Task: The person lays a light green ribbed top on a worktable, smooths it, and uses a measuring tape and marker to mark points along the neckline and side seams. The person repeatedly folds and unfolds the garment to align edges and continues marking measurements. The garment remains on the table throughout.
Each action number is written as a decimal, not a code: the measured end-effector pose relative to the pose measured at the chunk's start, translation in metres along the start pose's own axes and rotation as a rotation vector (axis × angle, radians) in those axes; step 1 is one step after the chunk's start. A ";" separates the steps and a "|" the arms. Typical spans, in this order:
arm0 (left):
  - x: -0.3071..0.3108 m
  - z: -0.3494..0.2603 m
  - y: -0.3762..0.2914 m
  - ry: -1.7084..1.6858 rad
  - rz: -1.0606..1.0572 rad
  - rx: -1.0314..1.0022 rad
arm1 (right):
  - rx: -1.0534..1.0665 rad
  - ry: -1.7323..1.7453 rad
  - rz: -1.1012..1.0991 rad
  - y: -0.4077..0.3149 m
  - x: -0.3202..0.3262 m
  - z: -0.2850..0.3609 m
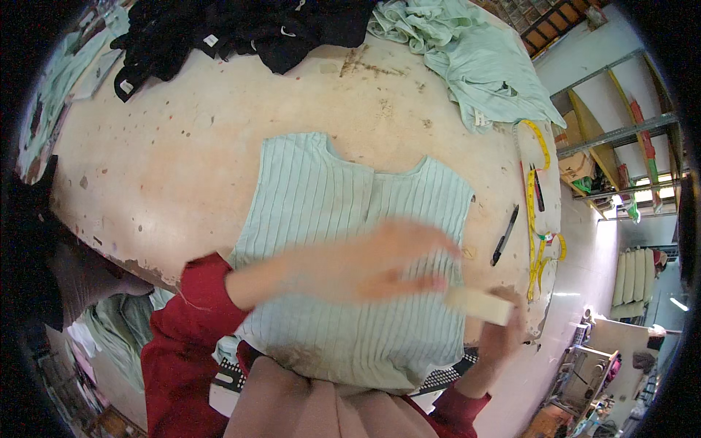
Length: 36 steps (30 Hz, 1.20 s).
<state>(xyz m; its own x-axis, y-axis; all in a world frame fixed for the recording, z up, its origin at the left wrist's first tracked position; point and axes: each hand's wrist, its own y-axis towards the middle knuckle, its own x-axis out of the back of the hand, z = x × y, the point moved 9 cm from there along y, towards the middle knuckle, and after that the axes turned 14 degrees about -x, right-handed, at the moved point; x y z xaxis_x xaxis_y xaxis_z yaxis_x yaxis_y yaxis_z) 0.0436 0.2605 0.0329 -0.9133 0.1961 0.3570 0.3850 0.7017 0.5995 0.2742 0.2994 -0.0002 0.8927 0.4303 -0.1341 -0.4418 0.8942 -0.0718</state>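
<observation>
A pale green pleated sleeveless garment piece [328, 208] lies spread on the worktable, its lower edge hanging over the near edge towards my lap. My left hand [383, 263], blurred, is over the middle of it with fingers pointing right, thumb and fingers apart, and nothing visible between them. My right hand [501, 328] grips a small cream-coloured block or roll [479, 305], blurred, at the garment's right side; its exact kind cannot be told. The left thumb tip is close to the cream piece's left end; whether they touch is unclear.
A black pen [505, 235], a yellow tape measure [530, 219] and a dark, slim tool [539, 189] lie at the right. Black garments [241, 27] and crumpled pale green garments [471, 60] lie along the far side. The worktable's chipped edge [131, 268] curves at the left.
</observation>
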 end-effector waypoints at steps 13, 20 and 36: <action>-0.011 0.048 -0.042 0.098 -0.121 0.297 | 0.269 -0.843 0.112 0.083 -0.126 0.018; -0.003 0.047 -0.057 0.398 -0.249 0.266 | 0.294 -0.778 0.057 0.086 -0.127 -0.001; 0.010 0.031 -0.054 0.705 -0.257 0.215 | 0.593 -0.741 0.143 0.071 -0.132 -0.003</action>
<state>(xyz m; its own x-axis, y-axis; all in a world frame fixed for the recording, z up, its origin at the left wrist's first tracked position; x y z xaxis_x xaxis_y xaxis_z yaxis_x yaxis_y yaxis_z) 0.0098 0.2456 -0.0182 -0.6426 -0.4215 0.6399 0.0730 0.7977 0.5987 0.1248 0.3058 0.0097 0.7529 0.3269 0.5712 -0.6158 0.6561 0.4361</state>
